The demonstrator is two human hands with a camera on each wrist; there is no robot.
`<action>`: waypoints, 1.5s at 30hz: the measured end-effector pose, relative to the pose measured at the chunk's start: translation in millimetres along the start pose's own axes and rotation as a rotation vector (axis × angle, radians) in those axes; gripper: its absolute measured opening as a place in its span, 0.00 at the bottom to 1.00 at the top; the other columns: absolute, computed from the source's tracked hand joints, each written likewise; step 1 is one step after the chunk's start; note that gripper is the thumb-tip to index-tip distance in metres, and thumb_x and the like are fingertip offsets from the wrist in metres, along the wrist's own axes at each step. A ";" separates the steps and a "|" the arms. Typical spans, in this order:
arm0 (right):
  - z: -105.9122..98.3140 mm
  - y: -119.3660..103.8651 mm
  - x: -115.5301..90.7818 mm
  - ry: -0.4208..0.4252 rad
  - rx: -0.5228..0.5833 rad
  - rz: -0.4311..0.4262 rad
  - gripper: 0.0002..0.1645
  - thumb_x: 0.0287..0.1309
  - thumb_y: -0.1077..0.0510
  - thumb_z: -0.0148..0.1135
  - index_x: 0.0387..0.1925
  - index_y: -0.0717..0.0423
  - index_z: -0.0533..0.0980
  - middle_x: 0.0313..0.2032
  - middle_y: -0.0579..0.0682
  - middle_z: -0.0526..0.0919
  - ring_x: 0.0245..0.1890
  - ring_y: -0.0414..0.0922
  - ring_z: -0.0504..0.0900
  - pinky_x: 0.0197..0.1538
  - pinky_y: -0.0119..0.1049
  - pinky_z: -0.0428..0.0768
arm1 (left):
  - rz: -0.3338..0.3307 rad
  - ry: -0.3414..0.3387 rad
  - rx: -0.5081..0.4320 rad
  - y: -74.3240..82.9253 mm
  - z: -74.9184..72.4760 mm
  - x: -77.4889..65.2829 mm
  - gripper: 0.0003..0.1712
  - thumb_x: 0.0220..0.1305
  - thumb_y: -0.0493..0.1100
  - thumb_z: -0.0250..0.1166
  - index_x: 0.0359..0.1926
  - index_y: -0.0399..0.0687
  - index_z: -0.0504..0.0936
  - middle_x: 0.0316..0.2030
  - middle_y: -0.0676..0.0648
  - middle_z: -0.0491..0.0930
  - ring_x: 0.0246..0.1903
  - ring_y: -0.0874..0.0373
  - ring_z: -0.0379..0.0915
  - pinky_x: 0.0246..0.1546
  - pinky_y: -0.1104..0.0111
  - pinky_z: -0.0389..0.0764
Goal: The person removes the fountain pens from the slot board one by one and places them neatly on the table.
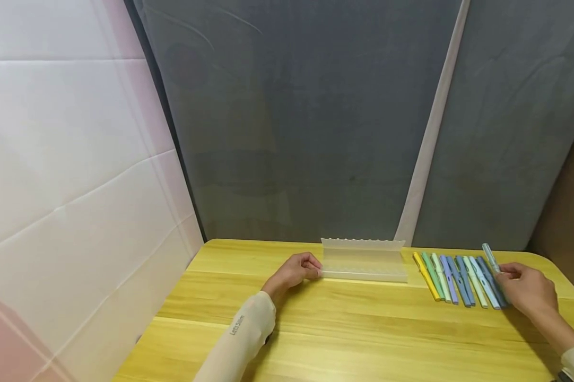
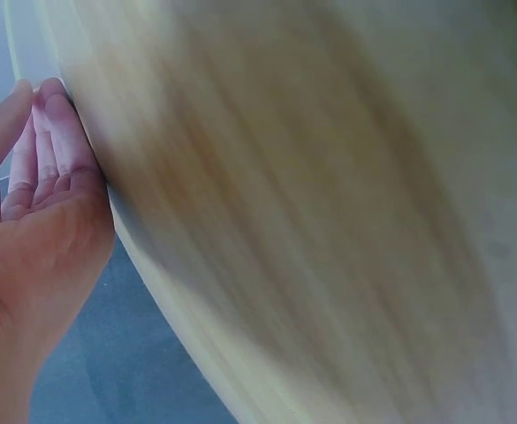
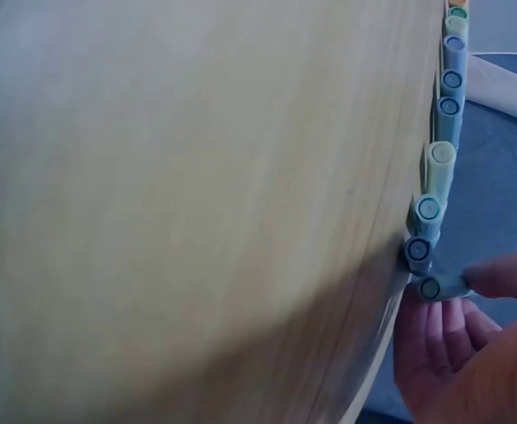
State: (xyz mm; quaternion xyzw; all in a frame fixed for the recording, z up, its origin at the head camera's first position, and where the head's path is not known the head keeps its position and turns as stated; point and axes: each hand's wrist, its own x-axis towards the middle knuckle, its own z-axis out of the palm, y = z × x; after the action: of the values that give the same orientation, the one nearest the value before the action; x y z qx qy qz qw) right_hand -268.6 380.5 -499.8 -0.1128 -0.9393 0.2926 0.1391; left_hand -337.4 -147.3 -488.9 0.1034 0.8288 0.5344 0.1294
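A clear plastic pen rack [image 1: 363, 260] with a scalloped top edge stands toward the back of the table. My left hand [image 1: 294, 271] pinches its left end between thumb and fingers. Over at the right, my right hand [image 1: 530, 289] holds a light grey-blue pen [image 1: 490, 257] between thumb and fingers, tilted with its upper end raised. In the right wrist view that pen [image 3: 444, 287] shows its round end, close beside a dark blue pen [image 3: 419, 252]. Several pens lie side by side between rack and right hand, from a yellow pen [image 1: 426, 277] to blue ones.
The wooden table [image 1: 363, 329] has its back edge just behind the rack and pens. A grey curtain [image 1: 306, 132] hangs behind it, with a pale strip [image 1: 432, 127] running down. A white cloth wall [image 1: 67, 132] stands on the left, a brown panel [image 1: 564, 207] on the right.
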 end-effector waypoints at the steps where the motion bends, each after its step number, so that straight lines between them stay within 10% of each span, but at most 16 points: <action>1: -0.8 1.0 0.5 -0.013 -0.011 0.015 0.24 0.71 0.52 0.58 0.55 0.69 0.80 0.45 0.68 0.87 0.43 0.67 0.82 0.37 0.48 0.71 | 0.001 0.000 0.000 0.0 0.3 -0.1 0.11 0.66 0.34 0.72 0.47 0.35 0.83 0.31 0.50 0.82 0.31 0.59 0.70 0.34 0.70 0.68; 9: -5.0 4.3 0.9 -0.128 -0.071 0.153 0.26 0.71 0.51 0.57 0.57 0.69 0.79 0.55 0.73 0.82 0.49 0.74 0.78 0.40 0.56 0.73 | -0.005 0.001 -0.007 0.4 1.3 -0.8 0.12 0.66 0.34 0.72 0.47 0.33 0.83 0.30 0.52 0.80 0.31 0.59 0.70 0.33 0.70 0.67; 45: -8.1 -0.1 2.6 -0.144 -0.138 -0.030 0.22 0.66 0.57 0.63 0.51 0.74 0.81 0.49 0.76 0.83 0.46 0.77 0.78 0.43 0.63 0.73 | -0.010 -0.017 0.005 1.6 -0.9 1.5 0.10 0.67 0.34 0.72 0.47 0.35 0.83 0.30 0.54 0.82 0.31 0.62 0.72 0.33 0.71 0.68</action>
State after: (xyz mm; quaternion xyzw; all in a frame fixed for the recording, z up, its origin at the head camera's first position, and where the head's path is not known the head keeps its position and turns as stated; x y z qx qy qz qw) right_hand -268.4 385.4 -492.9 -0.0868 -0.9664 0.2323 0.0673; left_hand -339.1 -147.0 -487.2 0.1040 0.8296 0.5308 0.1388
